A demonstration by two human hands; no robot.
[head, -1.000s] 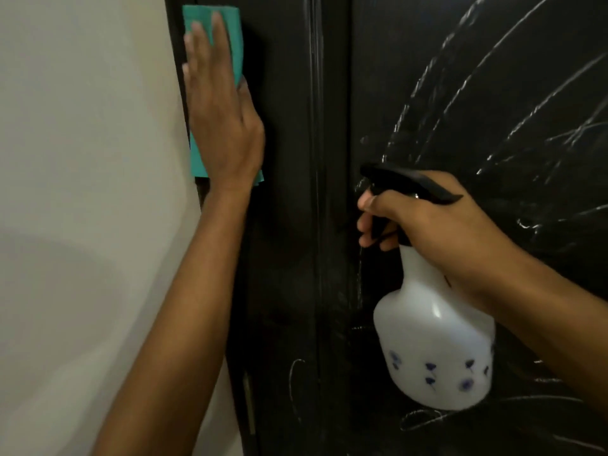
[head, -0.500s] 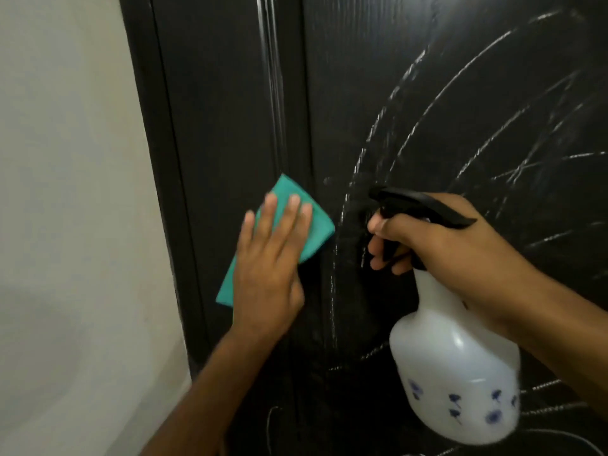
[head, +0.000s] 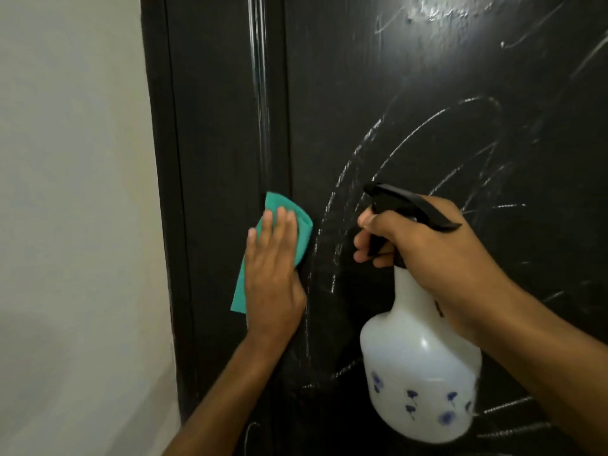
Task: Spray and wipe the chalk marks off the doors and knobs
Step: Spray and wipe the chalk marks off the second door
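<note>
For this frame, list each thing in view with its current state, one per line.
Left hand: flat, fingers straight, pressing the cloth on the door.
Green cloth: folded, pinned against the door.
Right hand: gripping the spray bottle's neck, fingers on the trigger.
Spray bottle: upright, held off the door.
Door: dark, chalk marks remain right of the cloth.

From my remote view, the left hand (head: 273,274) covers most of the green cloth (head: 297,222), so I cannot see how it is folded. The right hand (head: 437,258) hides the neck of the spray bottle (head: 418,373). The door (head: 427,93) is cut off at the top, right and bottom edges, and its chalk marks (head: 411,136) are motion-blurred.
</note>
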